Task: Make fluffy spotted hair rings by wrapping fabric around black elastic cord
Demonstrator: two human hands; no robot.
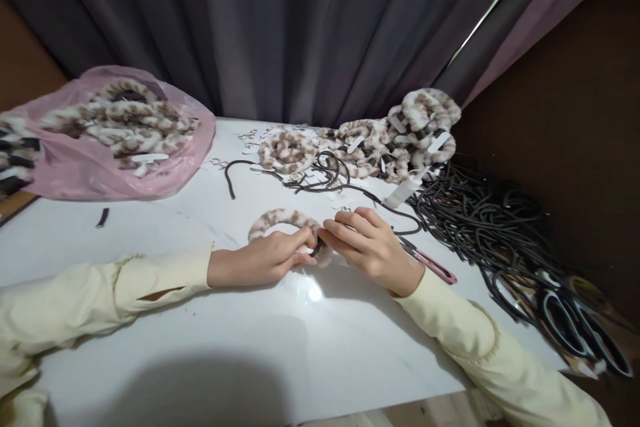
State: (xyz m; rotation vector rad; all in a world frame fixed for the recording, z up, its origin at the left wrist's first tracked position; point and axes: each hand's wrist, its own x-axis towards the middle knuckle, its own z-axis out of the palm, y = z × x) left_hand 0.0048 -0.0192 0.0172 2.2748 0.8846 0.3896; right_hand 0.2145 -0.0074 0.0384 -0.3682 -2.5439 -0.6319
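A fluffy white-and-brown loop (280, 216) lies on the white table in front of me, curving up behind my fingers. My left hand (267, 258) is closed in a pinch on the loop's right side, where a short dark piece shows between thumb and forefinger. Against the same spot, my right hand (373, 250) has its fingers bent and pressed together at the loop's end. What the right fingertips grip there is hidden by the fingers. Just right of that hand lies a pink-handled tool (435, 267), partly covered by it.
A pink plastic bag (197, 163) of fluffy loops sits at the left. More fluffy loops (430, 110) are heaped at the back right, near a white bottle (403, 192). Black cords (480, 213) pile along the right edge. A black scrap (103, 217) lies left.
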